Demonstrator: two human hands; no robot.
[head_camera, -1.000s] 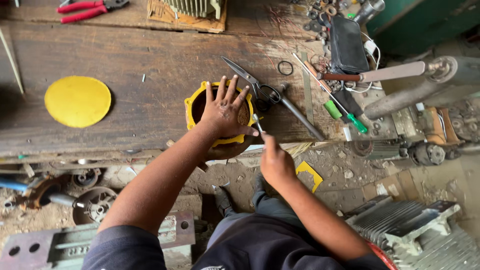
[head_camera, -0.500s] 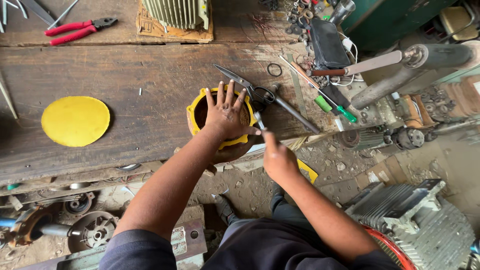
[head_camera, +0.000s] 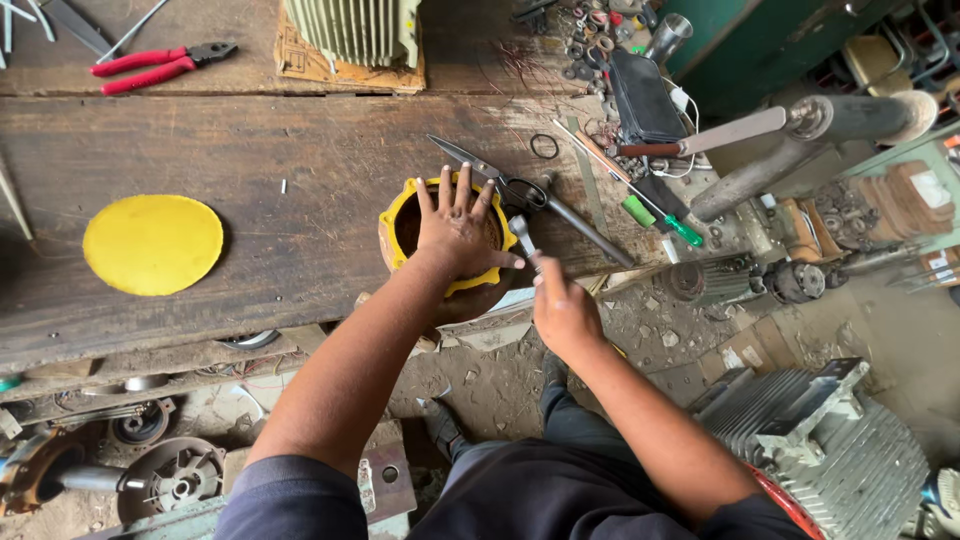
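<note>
My left hand (head_camera: 455, 228) lies flat, fingers spread, on top of a round motor housing with a yellow rim (head_camera: 400, 225) at the front edge of a worn wooden workbench (head_camera: 300, 170). My right hand (head_camera: 562, 305) grips a small metal spanner (head_camera: 522, 235), whose head points up against the right side of the housing, by my left thumb. Scissors (head_camera: 500, 180) and a long metal rod (head_camera: 590, 235) lie just behind the housing.
A yellow disc (head_camera: 152, 243) lies on the bench at left. Red pliers (head_camera: 160, 65) and a finned motor body (head_camera: 358, 30) sit at the back. Screwdrivers (head_camera: 660, 215), a black pouch (head_camera: 640, 98) and small parts crowd the right. Motor parts (head_camera: 830, 450) litter the floor.
The camera view has shifted slightly. My right hand has risen a little toward the housing with the spanner. My left hand stays pressed on the housing.
</note>
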